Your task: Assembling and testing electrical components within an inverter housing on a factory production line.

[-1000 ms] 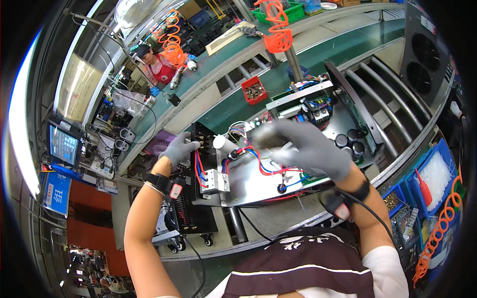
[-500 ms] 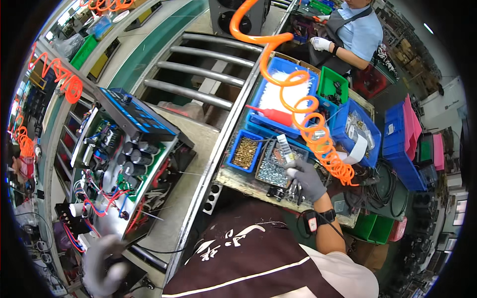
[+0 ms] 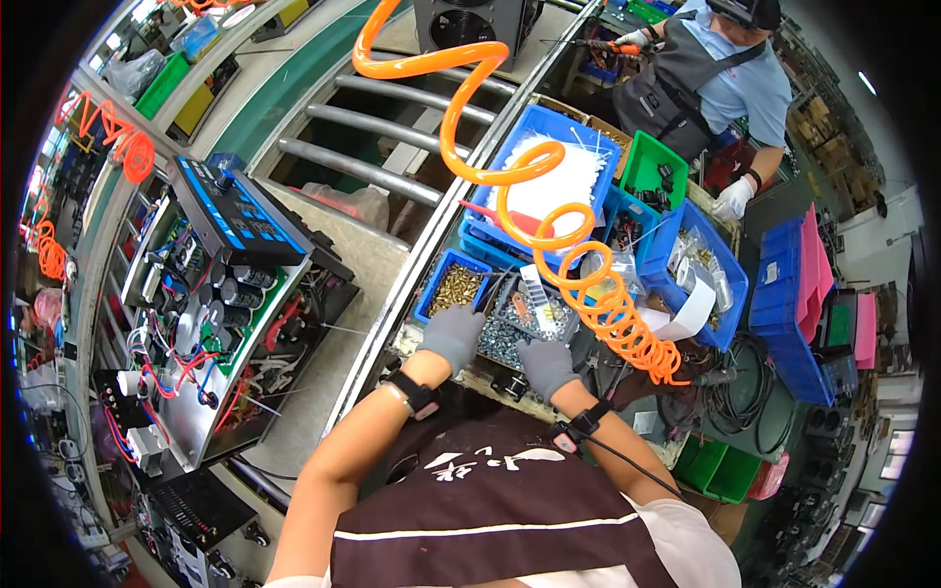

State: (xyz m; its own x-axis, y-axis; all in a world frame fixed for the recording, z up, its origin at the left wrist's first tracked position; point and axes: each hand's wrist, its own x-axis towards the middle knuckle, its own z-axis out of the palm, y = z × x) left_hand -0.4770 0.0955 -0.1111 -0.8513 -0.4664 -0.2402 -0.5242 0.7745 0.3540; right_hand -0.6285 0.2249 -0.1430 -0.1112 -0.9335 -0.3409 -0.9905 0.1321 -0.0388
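Observation:
My left hand (image 3: pixel 453 336), in a grey glove, reaches to the near edge of a small blue bin (image 3: pixel 423 304) of brass-coloured screws. Its fingers look stretched out, though their tips are partly hidden among the parts. My right hand (image 3: pixel 546 365), gloved the same way, dips to the near side of a tray of silver screws (image 3: pixel 498 345). Its fingers point down and are mostly hidden, so whether they grip anything is unclear. A smaller grey tray (image 3: pixel 502 304) sits over the far side of the silver screws, with a white-labelled strip (image 3: pixel 535 291) in it.
An orange coiled air hose (image 3: pixel 613 318) hangs over the bins on the right. Left stands an opened machine chassis (image 3: pixel 221 314) with wiring and capacitors. Metal rollers (image 3: pixel 363 171) run beyond it. Across the bench a co-worker (image 3: pixel 686 88) holds an orange-handled tool.
My left hand has come from beside the chassis to the brass screw bin. My right hand has moved left and down over the silver screws; the metal pieces in it no longer show.

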